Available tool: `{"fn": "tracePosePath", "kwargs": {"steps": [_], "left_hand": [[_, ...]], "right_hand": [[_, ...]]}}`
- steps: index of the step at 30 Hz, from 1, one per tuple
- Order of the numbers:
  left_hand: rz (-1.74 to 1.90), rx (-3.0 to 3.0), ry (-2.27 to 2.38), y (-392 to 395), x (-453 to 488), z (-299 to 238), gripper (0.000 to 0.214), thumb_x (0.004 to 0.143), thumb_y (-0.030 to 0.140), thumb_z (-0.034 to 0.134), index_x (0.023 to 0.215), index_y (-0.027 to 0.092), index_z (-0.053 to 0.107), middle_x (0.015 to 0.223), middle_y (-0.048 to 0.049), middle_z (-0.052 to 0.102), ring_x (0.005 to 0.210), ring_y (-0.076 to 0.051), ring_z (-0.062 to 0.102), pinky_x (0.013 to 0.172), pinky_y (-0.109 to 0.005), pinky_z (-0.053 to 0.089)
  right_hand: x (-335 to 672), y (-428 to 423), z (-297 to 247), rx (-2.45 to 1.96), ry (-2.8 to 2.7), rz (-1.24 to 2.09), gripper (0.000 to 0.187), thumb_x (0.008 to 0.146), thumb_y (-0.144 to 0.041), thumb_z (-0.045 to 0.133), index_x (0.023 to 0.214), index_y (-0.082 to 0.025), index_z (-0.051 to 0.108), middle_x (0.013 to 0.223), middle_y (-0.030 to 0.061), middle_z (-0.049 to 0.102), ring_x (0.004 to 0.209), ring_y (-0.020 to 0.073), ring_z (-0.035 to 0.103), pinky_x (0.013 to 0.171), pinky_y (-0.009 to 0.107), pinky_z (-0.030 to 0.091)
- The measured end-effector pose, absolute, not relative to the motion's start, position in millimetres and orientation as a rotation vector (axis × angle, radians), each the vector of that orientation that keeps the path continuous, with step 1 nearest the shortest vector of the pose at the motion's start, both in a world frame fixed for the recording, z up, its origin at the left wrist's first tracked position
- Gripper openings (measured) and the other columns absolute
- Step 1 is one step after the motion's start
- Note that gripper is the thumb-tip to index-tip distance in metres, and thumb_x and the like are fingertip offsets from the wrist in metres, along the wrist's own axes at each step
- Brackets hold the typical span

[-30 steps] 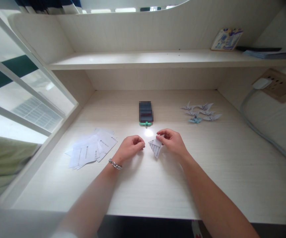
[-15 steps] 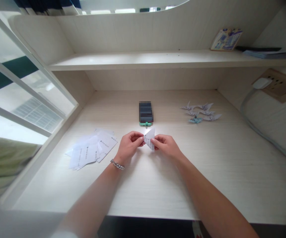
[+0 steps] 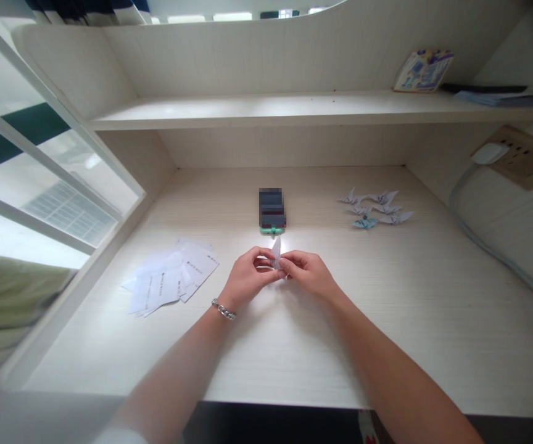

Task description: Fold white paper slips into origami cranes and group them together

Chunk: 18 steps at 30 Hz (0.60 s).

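Observation:
A small folded piece of white printed paper (image 3: 276,251) stands upright between my two hands, just above the desk (image 3: 387,296). My left hand (image 3: 249,279), with a metal bracelet at the wrist, pinches the paper from the left. From the right, my right hand (image 3: 308,272) pinches it too, fingertips meeting the left hand's. Only the paper's pointed top shows above the fingers. A phone (image 3: 272,211) lies flat just beyond the hands.
A loose pile of white printed sheets (image 3: 171,276) lies left of my hands. Several folded paper cranes (image 3: 375,208) sit at the back right. A shelf (image 3: 294,108) runs above with a booklet (image 3: 422,71). A cable (image 3: 483,240) hangs from a wall socket (image 3: 511,157) on the right.
My hands came together on the folded paper. It was lifted from the desk, turned from a flat triangle to a narrow upright shape, and is now pinched from both sides.

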<state>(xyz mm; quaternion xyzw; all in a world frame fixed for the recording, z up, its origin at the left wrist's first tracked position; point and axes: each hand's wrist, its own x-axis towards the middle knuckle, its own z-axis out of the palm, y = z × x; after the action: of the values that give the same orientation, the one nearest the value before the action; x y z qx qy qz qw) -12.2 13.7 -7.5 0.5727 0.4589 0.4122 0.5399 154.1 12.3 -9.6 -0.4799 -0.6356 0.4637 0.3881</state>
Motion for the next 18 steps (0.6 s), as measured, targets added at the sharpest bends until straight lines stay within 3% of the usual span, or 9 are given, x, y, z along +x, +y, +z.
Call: {"fn": "tracePosePath", "kwargs": {"steps": [18], "left_hand": [[0.941, 1.175, 0.915, 12.0, -12.2, -2.7, 0.034, 0.062, 0.021, 0.077, 0.085, 0.014, 0.053, 0.1, -0.0084, 0.063, 0.09, -0.021, 0.064, 0.081, -0.039, 0.053]], "right_hand": [[155.0, 14.7, -10.2, -1.09, -1.465, 1.383, 0.026, 0.075, -0.036, 0.063, 0.091, -0.015, 0.067, 0.086, 0.0067, 0.068, 0.074, 0.0169, 0.061, 0.063, 0.027, 0.047]]}}
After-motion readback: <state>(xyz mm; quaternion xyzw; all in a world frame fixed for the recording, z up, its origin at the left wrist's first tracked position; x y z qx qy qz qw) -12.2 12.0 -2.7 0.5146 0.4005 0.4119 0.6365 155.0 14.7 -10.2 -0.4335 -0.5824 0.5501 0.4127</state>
